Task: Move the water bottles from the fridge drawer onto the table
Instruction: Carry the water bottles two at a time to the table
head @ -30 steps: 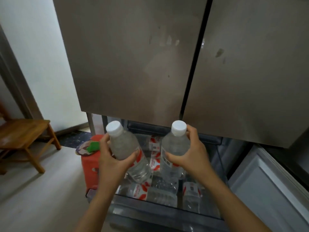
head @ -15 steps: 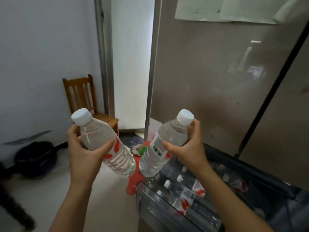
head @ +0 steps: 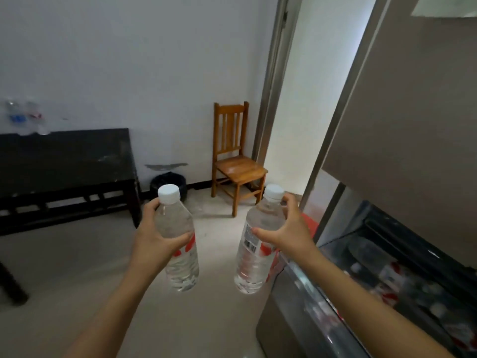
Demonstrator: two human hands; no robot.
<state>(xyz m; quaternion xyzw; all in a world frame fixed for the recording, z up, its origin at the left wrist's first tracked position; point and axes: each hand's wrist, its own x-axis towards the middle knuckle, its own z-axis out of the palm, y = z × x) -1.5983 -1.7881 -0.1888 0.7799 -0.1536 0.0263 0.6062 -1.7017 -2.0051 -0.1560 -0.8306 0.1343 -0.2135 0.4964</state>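
My left hand (head: pixel 154 241) is curled round one water bottle (head: pixel 182 270). My right hand (head: pixel 289 233) is curled round a second bottle (head: pixel 253 267). Both bottles are up in the air, between the open fridge drawer (head: pixel 304 306) on the near right and the dark worktop (head: pixel 64 156) far left. I think this is the carrying step. Next I should walk over and stand them on the worktop.

Clear plastic, white-capped, red-labelled left water bottle (head: pixel 181 267) and matching right water bottle (head: pixel 251 270) held near-upright, apart, beside opened grey fridge drawer (head: pixel 296 301).
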